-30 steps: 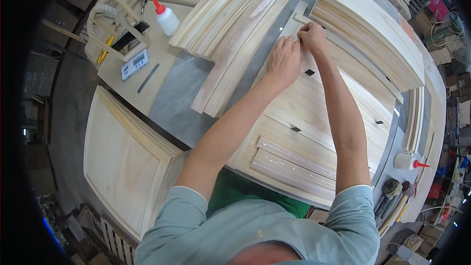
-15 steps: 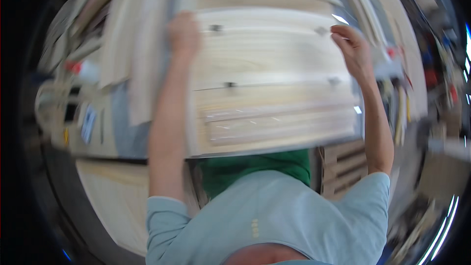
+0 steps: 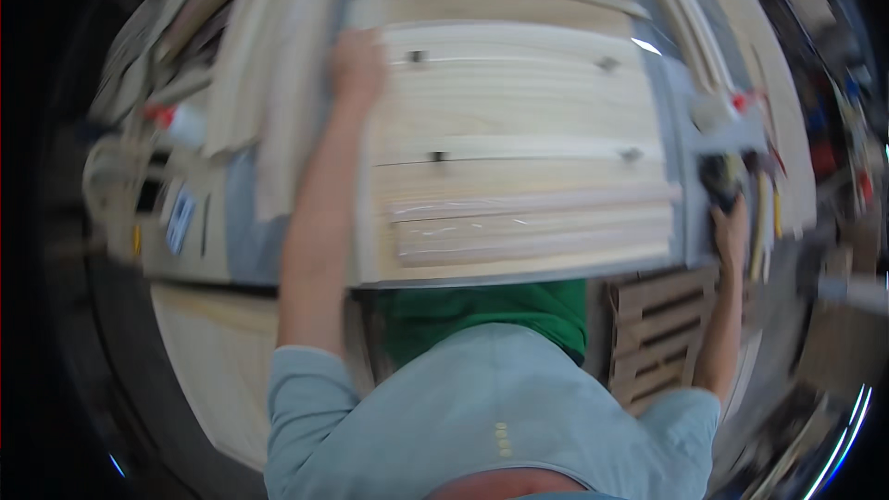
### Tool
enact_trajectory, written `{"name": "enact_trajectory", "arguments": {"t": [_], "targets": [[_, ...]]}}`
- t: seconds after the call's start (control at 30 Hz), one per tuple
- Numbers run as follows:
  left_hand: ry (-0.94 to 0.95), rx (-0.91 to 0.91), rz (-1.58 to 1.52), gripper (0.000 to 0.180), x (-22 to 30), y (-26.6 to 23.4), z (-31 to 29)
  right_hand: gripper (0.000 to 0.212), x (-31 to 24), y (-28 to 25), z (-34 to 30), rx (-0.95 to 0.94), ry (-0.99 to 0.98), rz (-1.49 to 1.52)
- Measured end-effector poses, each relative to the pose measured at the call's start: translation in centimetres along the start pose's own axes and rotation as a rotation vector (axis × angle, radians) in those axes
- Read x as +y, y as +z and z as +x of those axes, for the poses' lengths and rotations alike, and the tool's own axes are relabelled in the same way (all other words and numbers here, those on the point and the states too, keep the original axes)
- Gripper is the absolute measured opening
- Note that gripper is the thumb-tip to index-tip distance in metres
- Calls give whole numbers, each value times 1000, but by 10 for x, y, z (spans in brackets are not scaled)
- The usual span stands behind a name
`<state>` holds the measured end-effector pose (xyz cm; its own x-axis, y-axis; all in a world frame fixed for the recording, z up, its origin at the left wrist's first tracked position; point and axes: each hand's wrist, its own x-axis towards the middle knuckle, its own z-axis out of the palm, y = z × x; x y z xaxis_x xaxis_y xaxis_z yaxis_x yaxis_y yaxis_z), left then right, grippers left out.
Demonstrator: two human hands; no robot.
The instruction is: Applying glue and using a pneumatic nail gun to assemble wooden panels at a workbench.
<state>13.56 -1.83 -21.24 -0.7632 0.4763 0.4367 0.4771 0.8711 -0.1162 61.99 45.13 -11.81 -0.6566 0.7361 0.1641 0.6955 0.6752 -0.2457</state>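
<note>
A panel of pale wooden boards (image 3: 519,93) lies on the workbench in front of me, with several small dark pieces (image 3: 438,156) spaced over it. My left hand (image 3: 358,65) is at the panel's left end, beside a long strip with a grey-blue edge. Its fingers are blurred, so their grip is unclear. At the right end of the bench my right hand (image 3: 730,227) is closed on a dark power tool (image 3: 720,176), whose exact kind is smeared. Shiny, wrapped-looking strips (image 3: 537,231) lie along the near side of the panel.
Long wooden boards (image 3: 243,56) are stacked at the left, near a white bottle with a red cap (image 3: 185,125). Another white container with a red top (image 3: 718,111) stands at the right. A slatted wooden pallet (image 3: 662,338) is below the bench's front edge.
My right hand has left the panel's far right corner, come down and outward, and taken hold of the dark power tool. The left hand remains at the panel's left end.
</note>
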Motion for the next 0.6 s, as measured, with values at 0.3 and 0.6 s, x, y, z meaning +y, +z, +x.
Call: {"name": "enact_trajectory", "arguments": {"t": [0.3,0.6], "targets": [[-372,14,-467,33,11,-65,-14,39,-79,-71,43,-169,111,37],[-338,138,-479,30,15,-56,-14,26,-336,-78,69,-444,-367,451]]}}
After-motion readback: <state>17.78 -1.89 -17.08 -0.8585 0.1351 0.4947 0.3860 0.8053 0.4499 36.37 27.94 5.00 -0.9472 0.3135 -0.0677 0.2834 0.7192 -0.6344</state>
